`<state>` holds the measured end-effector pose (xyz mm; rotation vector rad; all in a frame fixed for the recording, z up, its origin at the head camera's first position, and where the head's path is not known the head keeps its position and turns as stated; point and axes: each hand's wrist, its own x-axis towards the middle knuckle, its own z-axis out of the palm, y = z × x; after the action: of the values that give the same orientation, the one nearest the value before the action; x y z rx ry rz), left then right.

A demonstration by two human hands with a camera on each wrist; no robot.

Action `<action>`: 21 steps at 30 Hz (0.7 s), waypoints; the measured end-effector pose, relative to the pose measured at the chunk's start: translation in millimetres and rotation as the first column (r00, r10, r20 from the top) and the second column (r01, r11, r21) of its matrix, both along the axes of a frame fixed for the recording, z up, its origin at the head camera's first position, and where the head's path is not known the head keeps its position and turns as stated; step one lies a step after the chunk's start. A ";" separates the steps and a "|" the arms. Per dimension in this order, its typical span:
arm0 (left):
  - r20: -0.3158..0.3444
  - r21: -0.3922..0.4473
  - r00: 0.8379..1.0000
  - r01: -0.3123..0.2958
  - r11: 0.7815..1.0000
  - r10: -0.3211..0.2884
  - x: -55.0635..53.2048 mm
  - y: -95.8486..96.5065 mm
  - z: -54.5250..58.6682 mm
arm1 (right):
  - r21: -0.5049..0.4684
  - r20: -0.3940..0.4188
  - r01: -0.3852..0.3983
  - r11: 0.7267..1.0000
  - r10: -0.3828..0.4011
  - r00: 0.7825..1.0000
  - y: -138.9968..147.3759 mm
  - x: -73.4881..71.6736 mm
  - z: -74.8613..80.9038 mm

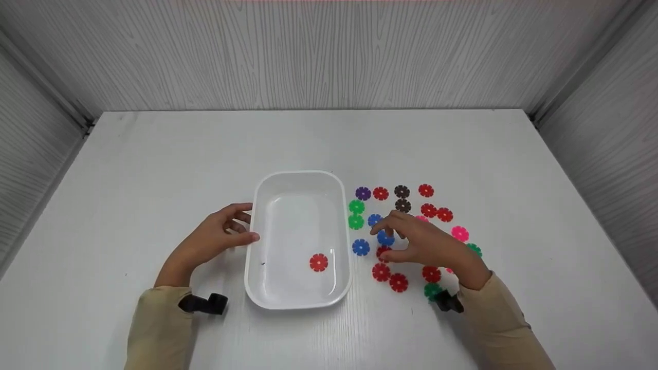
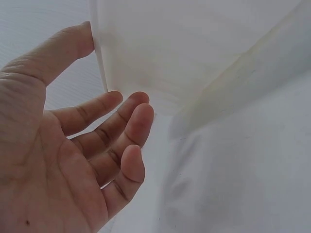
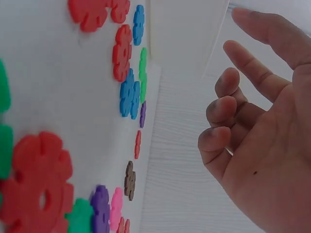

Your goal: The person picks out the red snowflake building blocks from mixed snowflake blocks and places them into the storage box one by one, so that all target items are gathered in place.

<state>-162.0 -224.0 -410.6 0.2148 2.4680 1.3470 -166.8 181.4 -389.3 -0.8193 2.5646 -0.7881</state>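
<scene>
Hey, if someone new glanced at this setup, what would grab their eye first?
Probably the white tray near the middle of the table, with a lone red disc inside toward its near right. Next, the colourful flower-shaped discs scattered to the tray's right, under and around the right hand. The left hand touches the tray's left rim.

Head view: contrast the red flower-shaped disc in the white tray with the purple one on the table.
The red flower-shaped disc lies inside the white tray; the purple flower-shaped disc lies on the white table. The red disc lies apart; the purple disc has close neighbours. Both lie flat.
</scene>
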 end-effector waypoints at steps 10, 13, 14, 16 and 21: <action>0.009 0.003 1.000 -0.001 1.000 0.001 0.5 -0.4 2.3 | 0.116 0.104 0.079 0.990 -0.091 0.990 7.7 -6.8 -11.3; 0.004 0.011 1.000 0.001 1.000 -0.001 0.6 -0.4 3.6 | 0.148 0.094 0.076 0.986 -0.090 0.991 7.6 -7.5 -12.3; 0.004 0.011 1.000 0.001 1.000 -0.001 0.7 -0.2 4.1 | 0.161 0.088 0.073 0.984 -0.088 0.992 7.2 -7.7 -12.8; 0.002 0.012 1.000 0.004 1.000 -0.004 0.9 0.1 4.6 | 0.190 0.073 0.063 0.980 -0.078 0.994 6.2 -8.2 -13.3; 0.001 0.004 1.000 0.009 1.000 -0.009 1.6 0.2 4.2 | 0.284 0.022 0.016 0.959 -0.023 0.999 4.0 -9.1 -14.1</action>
<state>-160.4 -223.9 -406.5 0.2255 2.4611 1.3478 -175.9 185.4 -403.4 -0.6892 2.5847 -0.4157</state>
